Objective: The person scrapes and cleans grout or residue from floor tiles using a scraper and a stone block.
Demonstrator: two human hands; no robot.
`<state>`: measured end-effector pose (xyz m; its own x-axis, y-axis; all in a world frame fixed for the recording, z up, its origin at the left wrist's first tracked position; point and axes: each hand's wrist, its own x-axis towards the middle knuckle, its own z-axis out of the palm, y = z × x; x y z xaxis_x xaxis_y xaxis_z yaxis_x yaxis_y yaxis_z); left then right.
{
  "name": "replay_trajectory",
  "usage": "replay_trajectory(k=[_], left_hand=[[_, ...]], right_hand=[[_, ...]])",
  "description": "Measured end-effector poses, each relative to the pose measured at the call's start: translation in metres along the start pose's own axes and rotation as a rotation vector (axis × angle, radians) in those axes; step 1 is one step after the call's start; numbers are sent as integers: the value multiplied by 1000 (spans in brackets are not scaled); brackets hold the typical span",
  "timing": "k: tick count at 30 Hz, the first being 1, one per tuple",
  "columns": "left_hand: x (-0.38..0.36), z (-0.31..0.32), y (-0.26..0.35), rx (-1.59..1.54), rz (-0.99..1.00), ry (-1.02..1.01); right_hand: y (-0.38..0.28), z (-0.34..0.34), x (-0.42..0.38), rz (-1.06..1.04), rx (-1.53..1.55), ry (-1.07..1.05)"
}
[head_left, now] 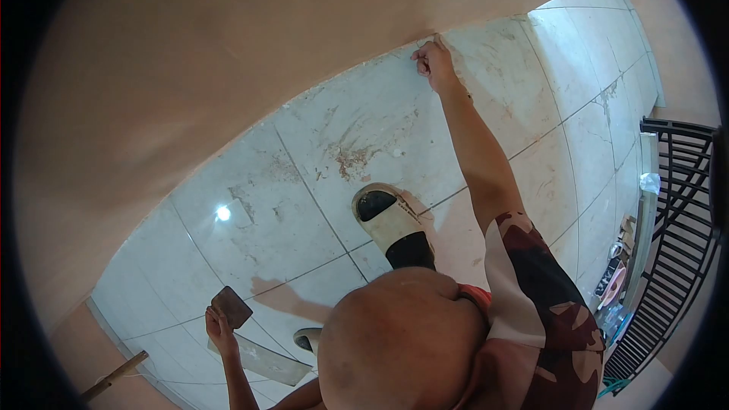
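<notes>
My right hand (433,62) reaches to the base of the beige wall (250,38). Its index finger is stretched out to the joint where wall meets floor; the other fingers are loosely bent, and I see nothing held. Low on the left, my left hand (219,328) is closed on a flat brown scraper (231,307) with a squarish blade, raised above the floor. Its handle is hidden in the fingers. White floor tiles (319,152) between the hands carry brown smears and crumbs (351,161).
A beige and black shoe (391,220) stands on the tiles beyond my bare knee (402,334). A pale flat strip (266,361) lies near my left hand. A wooden stick (114,376) is at lower left. Black railing (676,258) and assorted small items (613,277) line the right side.
</notes>
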<state>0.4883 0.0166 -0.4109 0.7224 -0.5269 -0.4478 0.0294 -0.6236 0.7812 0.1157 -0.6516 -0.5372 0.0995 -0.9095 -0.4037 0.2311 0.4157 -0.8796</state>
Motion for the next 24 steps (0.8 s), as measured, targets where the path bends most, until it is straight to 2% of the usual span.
replay_trajectory(k=[3,7,10,12,13,15,16,17,19,20,22,24], left_hand=[[0,3,2,17,7,-10],[2,-3,-3,27,25,-26],[1,-3,1,60,28,-42],[3,-12,-8,176,20,-37],[2,-12,-16,172,65,-1],[2,-17,-15,168,29,-37],[-1,-14,-9,227,102,-59],[-3,-4,11,253,58,-48],[13,-39,-58,155,197,-99],[15,-39,-51,165,205,-97],[13,-34,-42,-75,-94,-32],[21,-47,-73,-111,-32,-56]], right_hand=[[9,-1,-3,45,-30,-93],[13,4,-10,62,-46,-112],[8,13,-21,20,-161,-88],[8,9,-27,-20,-414,-95],[13,0,-28,-31,-382,-64],[29,-19,-23,-755,-1096,125],[19,-20,-40,-644,-1231,261],[14,-25,-52,-639,-1215,284],[7,-38,-70,-569,-1512,606],[9,-48,-70,-564,-1499,610],[15,-72,-73,-469,-1478,543],[22,-85,-73,-531,-1492,512]])
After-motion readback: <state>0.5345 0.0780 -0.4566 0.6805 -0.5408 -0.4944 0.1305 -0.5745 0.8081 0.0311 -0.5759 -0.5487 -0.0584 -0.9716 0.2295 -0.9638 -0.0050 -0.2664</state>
